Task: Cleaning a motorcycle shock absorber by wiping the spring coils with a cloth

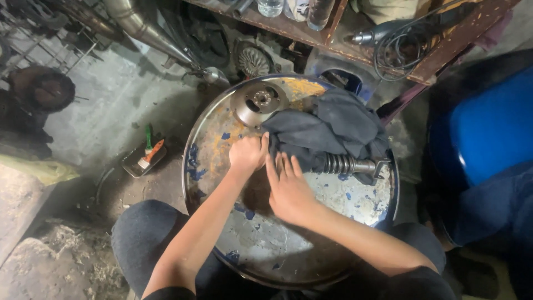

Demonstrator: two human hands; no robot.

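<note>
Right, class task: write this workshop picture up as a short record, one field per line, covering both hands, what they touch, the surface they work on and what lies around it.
Surface: round metal drum top, worn, with flecks of blue paint
Left hand: closed, gripping the edge of the dark grey cloth
Right hand: flat, fingers spread, at the cloth's lower edge
Under cloth: coiled spring part sticks out to the right
On drum, far side: round metal disc
On floor, left: small tray with brush
Behind: shelf with bottles and a power tool

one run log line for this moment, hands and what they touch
left hand: fist gripping dark cloth | right hand: flat, open by cloth | spring part under cloth | on drum top
</note>
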